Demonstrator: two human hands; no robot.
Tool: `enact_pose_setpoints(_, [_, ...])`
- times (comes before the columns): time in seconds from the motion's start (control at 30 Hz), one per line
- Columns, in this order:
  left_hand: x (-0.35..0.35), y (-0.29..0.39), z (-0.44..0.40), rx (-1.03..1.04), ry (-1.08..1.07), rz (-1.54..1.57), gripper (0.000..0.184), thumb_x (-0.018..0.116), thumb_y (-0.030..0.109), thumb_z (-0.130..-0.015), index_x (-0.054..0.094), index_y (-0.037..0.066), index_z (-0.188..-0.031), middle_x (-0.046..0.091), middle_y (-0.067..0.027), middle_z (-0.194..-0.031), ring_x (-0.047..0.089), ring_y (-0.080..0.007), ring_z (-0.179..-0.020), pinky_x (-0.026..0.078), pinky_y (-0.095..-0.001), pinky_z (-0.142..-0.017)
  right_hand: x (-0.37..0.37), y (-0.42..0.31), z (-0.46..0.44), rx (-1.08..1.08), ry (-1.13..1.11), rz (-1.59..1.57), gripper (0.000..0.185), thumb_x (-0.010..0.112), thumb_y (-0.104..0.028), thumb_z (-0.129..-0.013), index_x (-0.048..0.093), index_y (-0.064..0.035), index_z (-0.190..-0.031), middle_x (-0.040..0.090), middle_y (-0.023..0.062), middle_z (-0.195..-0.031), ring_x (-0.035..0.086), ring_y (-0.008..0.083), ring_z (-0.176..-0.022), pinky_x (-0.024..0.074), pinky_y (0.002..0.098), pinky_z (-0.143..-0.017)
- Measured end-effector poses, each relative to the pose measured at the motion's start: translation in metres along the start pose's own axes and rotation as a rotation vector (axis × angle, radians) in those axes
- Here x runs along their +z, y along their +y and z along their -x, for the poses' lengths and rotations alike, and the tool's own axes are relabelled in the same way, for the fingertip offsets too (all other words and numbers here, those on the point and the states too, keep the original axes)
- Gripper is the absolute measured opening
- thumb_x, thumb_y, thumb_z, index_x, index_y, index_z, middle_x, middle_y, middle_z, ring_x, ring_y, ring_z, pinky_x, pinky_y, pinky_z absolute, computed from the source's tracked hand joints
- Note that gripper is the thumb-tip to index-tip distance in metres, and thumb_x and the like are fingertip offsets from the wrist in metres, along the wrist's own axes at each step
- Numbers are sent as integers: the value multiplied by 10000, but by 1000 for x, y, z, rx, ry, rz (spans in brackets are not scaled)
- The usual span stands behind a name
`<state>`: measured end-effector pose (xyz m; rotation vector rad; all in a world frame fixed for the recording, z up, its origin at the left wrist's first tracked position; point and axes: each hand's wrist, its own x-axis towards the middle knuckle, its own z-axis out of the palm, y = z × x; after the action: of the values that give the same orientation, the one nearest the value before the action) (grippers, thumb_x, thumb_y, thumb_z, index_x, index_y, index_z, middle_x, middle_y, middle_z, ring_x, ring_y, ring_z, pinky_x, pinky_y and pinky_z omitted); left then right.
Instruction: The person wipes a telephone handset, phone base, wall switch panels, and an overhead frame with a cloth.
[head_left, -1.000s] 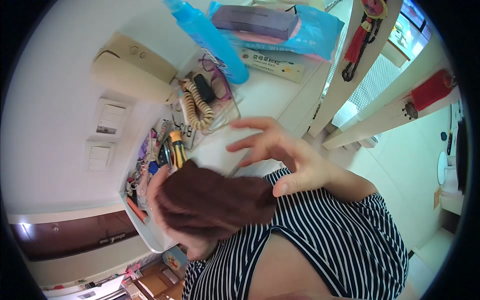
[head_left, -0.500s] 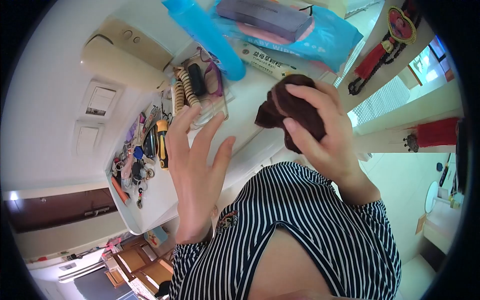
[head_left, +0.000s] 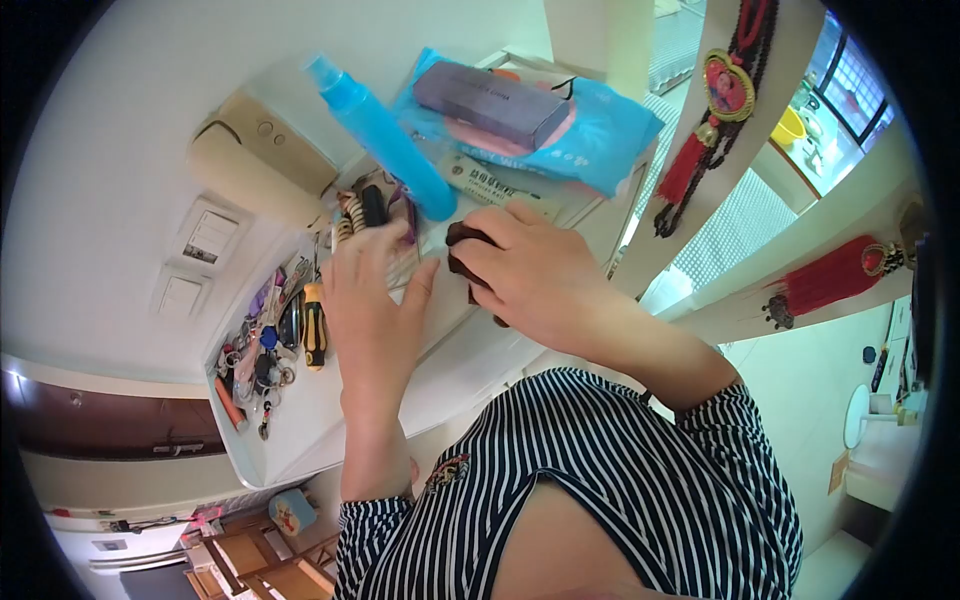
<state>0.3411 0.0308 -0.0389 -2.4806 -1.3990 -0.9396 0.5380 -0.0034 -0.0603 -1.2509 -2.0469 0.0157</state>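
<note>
My right hand (head_left: 540, 275) is wrapped round a dark brown cloth (head_left: 468, 252), which shows only at its fingertips and below them, over the white shelf top (head_left: 450, 325). To its left, my left hand (head_left: 375, 300) has its fingers spread, blurred at the tips, and nothing in it. It hovers by the glasses (head_left: 402, 218) and the coiled bands (head_left: 349, 218). Behind both hands a blue spray bottle (head_left: 385, 140) lies in view beside a printed packet (head_left: 485, 180).
A dark box (head_left: 490, 103) rests on a blue wipes pack (head_left: 610, 130) at the back. Keys and trinkets (head_left: 262, 350) and a yellow-black screwdriver (head_left: 315, 325) are at the left. Red tassels (head_left: 686, 165) hang from the posts at the right. Wall switches (head_left: 210, 235) are at the far left.
The brown cloth has passed from my left hand to my right hand. Since then my right hand has moved left and down with it, over the shelf; my left hand remains spread.
</note>
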Motion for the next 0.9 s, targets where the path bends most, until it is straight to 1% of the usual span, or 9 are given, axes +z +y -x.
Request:
enact_pose_setpoints(0.03, [2, 2, -6, -13, 62, 10, 554, 801, 213, -847, 601, 67, -1343, 629, -127, -1251, 556, -339, -1178, 422, -430, -1014, 1, 1, -3, 26, -39, 7, 327, 742, -148, -813, 640, -89, -1118, 596, 45, -1165, 592, 294, -1036, 565, 423, -754])
enact_pose_setpoints(0.17, [5, 16, -40, -188, 128, 243, 738, 794, 273, -868, 468, -17, -1463, 615, -173, -1326, 550, -355, -1231, 423, -451, -1045, 6, -1, -11, 105, -19, 38, 352, 743, -145, -810, 623, -96, -1137, 600, 43, -1152, 593, 296, -1023, 554, 428, -758])
enact_pose_setpoints(0.23, [8, 19, -53, -257, 137, 358, 804, 778, 310, -883, 408, -61, -1493, 630, -185, -1320, 610, -345, -1156, 471, -451, -989, 7, 0, -8, 36, 101, -2, 284, 700, -105, -795, 596, -39, -1051, 578, 110, -1071, 580, 328, -1003, 569, 419, -699])
enact_pose_setpoints(0.37, [9, 25, -70, -371, 43, 602, 687, 779, 330, -906, 504, -50, -1409, 666, -179, -1210, 632, -253, -1098, 504, -377, -934, -6, -12, 6, 15, 73, -14, 272, 690, -107, -807, 603, -26, -1051, 579, 115, -1100, 570, 332, -1030, 582, 421, -719])
enact_pose_setpoints(0.43, [16, 19, -76, -437, -34, 517, 584, 772, 327, -910, 549, -50, -1296, 706, -141, -1088, 652, -225, -941, 523, -377, -838, -8, -13, 11, 32, 15, -44, 254, 686, -110, -814, 618, -20, -1042, 574, 117, -1138, 561, 334, -1058, 589, 437, -744])
enact_pose_setpoints(0.53, [17, 17, -73, -479, -22, 571, 579, 774, 329, -878, 569, 24, -1326, 739, -134, -1051, 710, -274, -931, 538, -399, -843, -8, -9, 5, 25, -46, -21, 236, 694, -114, -801, 637, -25, -1013, 593, 128, -1088, 579, 340, -1036, 584, 448, -721])
enact_pose_setpoints(0.67, [19, 9, -70, -426, 23, 401, 570, 773, 325, -875, 580, 22, -1318, 744, -143, -1042, 720, -290, -924, 542, -401, -832, 3, 1, -29, 23, -39, 190, 234, 693, -109, -783, 648, -25, -996, 611, 141, -995, 597, 351, -1002, 572, 470, -705])
enact_pose_setpoints(0.77, [23, 2, -70, -434, 26, 516, 597, 773, 334, -873, 565, 22, -1339, 741, -157, -1078, 717, -313, -973, 537, -416, -855, 12, -1, -25, 100, -31, 183, 200, 653, -101, -793, 639, -47, -985, 620, 131, -1004, 593, 339, -1044, 538, 490, -752])
enact_pose_setpoints(0.9, [24, 5, -70, -399, 32, 440, 622, 779, 325, -871, 543, 21, -1359, 738, -152, -1080, 708, -326, -982, 529, -426, -876, -4, -3, -14, -56, -106, -49, 249, 635, -105, -832, 665, -69, -1077, 649, 134, -1031, 616, 341, -989, 531, 458, -819])
